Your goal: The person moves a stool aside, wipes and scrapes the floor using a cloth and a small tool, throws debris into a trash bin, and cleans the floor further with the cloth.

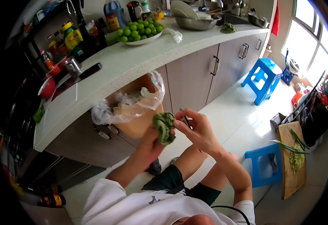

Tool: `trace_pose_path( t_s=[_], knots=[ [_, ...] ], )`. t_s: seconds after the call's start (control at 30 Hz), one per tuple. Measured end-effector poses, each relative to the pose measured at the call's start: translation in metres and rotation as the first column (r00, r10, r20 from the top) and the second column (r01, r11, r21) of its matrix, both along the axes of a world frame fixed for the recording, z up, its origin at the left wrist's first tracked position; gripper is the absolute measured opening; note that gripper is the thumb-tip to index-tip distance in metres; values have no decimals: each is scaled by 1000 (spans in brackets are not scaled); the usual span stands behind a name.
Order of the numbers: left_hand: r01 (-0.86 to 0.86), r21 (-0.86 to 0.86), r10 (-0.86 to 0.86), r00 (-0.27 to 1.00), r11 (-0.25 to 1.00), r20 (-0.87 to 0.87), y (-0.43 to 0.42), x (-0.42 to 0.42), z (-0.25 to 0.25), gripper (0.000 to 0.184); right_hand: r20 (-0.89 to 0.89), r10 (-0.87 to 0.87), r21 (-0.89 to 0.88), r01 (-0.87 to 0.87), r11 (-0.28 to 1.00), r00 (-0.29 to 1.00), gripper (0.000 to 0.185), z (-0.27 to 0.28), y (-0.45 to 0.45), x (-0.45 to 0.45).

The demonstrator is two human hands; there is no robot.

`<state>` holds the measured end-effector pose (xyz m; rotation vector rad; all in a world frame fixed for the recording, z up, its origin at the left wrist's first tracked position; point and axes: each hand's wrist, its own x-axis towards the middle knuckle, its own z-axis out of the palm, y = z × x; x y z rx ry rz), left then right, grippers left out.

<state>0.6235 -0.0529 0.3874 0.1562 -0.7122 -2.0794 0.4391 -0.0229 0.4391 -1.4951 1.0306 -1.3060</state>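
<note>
A bunched green cloth (164, 128) is gripped in my left hand (152, 141), in front of the cabinets. Close to the cloth's right side, my right hand (197, 129) has its fingers closed on a slim metal utensil (186, 121). Most of that utensil is hidden by the fingers, so its kind does not show. Just beyond my hands, an orange bin (139, 119) lined with a clear plastic bag (157, 93) holds crumpled pale waste.
On the counter (141, 60) stand a plate of green fruit (141, 31), a metal basin (195, 23) and another green cloth (228, 28). Blue stools (263, 78) are to the right. A wooden board (289, 168) bears chopped greens (297, 159).
</note>
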Motion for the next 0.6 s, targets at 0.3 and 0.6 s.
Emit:
trace_pose_path(
  t_s=[0.3, 0.6],
  knots=[
    [-61, -770, 682, 513, 635, 522, -90, 87, 156, 37, -196, -64, -247, 14, 969, 979, 20, 67, -93, 44],
    [425, -905, 964, 227, 29, 138, -115, 98, 146, 20, -480, -215, -507, -69, 860, 851, 18, 43, -102, 48]
  ],
)
